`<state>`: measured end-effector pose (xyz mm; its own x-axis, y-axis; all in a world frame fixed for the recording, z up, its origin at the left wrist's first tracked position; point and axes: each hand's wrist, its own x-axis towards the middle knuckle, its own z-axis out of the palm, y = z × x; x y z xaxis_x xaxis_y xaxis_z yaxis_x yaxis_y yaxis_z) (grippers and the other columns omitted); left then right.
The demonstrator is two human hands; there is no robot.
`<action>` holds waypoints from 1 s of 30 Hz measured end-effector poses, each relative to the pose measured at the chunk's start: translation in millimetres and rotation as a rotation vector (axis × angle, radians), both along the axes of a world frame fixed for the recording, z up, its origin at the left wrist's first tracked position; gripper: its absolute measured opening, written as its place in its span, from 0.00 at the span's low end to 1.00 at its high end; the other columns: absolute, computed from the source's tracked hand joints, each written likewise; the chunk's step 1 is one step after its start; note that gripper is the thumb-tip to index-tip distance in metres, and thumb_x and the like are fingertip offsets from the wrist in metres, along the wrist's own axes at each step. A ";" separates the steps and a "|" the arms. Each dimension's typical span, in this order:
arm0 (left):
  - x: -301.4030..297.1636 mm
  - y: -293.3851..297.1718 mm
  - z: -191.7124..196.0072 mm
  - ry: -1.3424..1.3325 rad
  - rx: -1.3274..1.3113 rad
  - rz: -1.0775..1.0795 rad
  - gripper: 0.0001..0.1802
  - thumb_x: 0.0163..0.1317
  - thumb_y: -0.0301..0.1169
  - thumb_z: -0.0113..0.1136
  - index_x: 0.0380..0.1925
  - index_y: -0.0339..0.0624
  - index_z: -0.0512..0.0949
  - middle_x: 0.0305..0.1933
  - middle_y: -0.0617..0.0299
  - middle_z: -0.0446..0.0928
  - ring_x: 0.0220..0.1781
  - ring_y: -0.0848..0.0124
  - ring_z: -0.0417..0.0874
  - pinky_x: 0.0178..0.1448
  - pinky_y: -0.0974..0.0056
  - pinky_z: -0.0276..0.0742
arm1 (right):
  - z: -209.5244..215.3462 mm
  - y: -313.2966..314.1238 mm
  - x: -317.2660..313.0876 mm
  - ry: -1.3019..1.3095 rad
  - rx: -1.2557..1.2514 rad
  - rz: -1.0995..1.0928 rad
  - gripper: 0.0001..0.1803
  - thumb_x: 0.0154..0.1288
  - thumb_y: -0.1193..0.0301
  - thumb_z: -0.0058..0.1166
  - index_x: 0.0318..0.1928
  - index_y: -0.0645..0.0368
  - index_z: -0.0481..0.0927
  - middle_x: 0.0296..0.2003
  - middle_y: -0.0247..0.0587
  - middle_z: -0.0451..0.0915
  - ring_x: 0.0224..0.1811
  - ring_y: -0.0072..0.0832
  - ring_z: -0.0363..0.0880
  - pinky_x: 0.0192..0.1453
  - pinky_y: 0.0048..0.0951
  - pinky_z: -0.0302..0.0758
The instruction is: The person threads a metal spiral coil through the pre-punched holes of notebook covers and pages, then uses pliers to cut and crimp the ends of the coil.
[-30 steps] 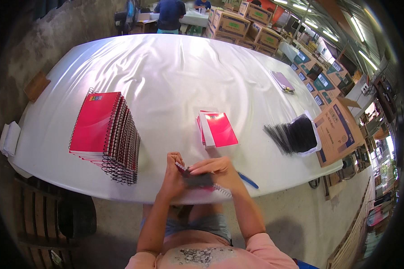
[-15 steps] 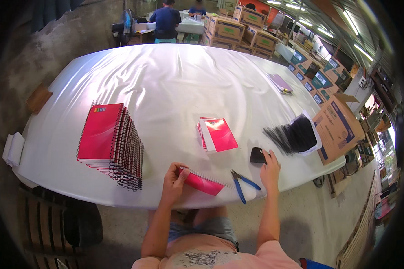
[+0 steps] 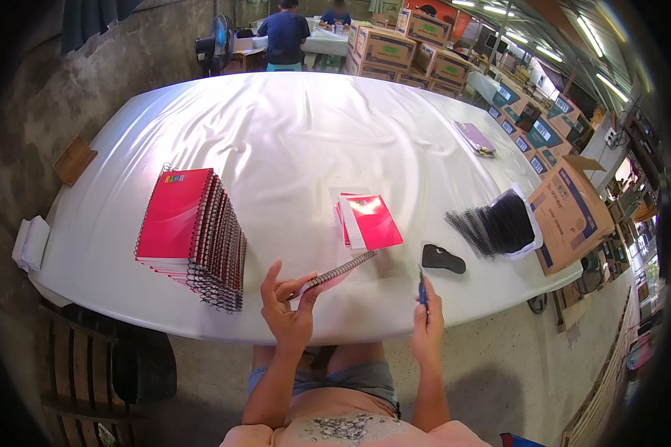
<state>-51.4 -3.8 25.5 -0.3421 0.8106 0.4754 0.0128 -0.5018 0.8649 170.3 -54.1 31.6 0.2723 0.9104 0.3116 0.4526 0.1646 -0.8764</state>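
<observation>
My left hand (image 3: 291, 311) pinches a red spiral notebook (image 3: 338, 274) by one end, tilted so its black coil edge faces up. My right hand (image 3: 428, 322) is closed around blue-handled pliers (image 3: 423, 290), their jaws pointing away from me. Just beyond the pliers lies a small flat black thing (image 3: 443, 260) whose kind I cannot make out. A tall stack of red spiral notebooks (image 3: 175, 216) stands to the left. Past my hands, at the middle, sits a low pile of red-covered booklets (image 3: 378, 223).
Black spiral coils (image 3: 505, 226) spill from a white wrapping at the right, beside an open cardboard box (image 3: 566, 216). A purple notebook (image 3: 473, 138) lies far right on the white-covered table (image 3: 276, 149). People, a fan (image 3: 215, 46) and stacked cartons (image 3: 384, 51) are behind it.
My right hand has left the black thing and picked up the pliers from the table. My left hand has raised and turned the notebook, bringing its coil edge upward.
</observation>
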 end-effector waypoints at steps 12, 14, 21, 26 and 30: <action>-0.4 -5.7 13.5 0.381 0.301 0.261 0.37 0.49 0.15 0.66 0.59 0.35 0.60 0.39 0.55 0.83 0.36 0.70 0.77 0.42 0.68 0.75 | 76.4 -6.8 -69.3 -0.488 0.233 0.338 0.26 0.55 0.65 0.61 0.57 0.43 0.76 0.51 0.44 0.70 0.52 0.42 0.66 0.58 0.43 0.59; 2.1 -5.5 15.9 0.334 0.303 0.266 0.35 0.48 0.14 0.66 0.57 0.35 0.63 0.38 0.57 0.84 0.34 0.68 0.77 0.42 0.66 0.73 | 74.5 -5.6 -71.0 -0.493 0.235 0.340 0.26 0.55 0.65 0.61 0.57 0.43 0.76 0.50 0.45 0.70 0.51 0.43 0.67 0.56 0.43 0.61; 0.6 -8.6 6.3 0.379 0.353 0.254 0.33 0.51 0.13 0.63 0.57 0.37 0.62 0.39 0.53 0.83 0.37 0.68 0.78 0.40 0.68 0.76 | 61.8 -7.3 -63.9 0.787 -0.601 0.770 0.25 0.67 0.62 0.51 0.64 0.48 0.66 0.48 0.44 0.74 0.43 0.34 0.74 0.46 0.33 0.71; -1.5 -3.2 9.9 0.423 0.407 0.250 0.34 0.52 0.12 0.61 0.58 0.37 0.59 0.40 0.49 0.80 0.41 0.68 0.79 0.43 0.68 0.76 | 45.5 -7.0 -71.7 0.443 -0.306 0.729 0.24 0.69 0.62 0.48 0.64 0.49 0.65 0.50 0.44 0.72 0.48 0.36 0.73 0.50 0.36 0.70; 0.0 -4.3 37.0 -0.108 0.237 0.219 0.30 0.55 0.14 0.61 0.57 0.39 0.62 0.44 0.53 0.77 0.47 0.69 0.77 0.51 0.67 0.73 | 18.5 2.2 -48.5 -0.403 0.034 0.361 0.25 0.67 0.61 0.49 0.63 0.47 0.66 0.52 0.46 0.70 0.53 0.42 0.69 0.58 0.49 0.63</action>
<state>-51.3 -8.1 62.5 -0.5547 0.5832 0.5934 0.0575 -0.6846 0.7266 121.8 -51.9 50.1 -0.2036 0.9116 0.3572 0.6613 0.3971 -0.6363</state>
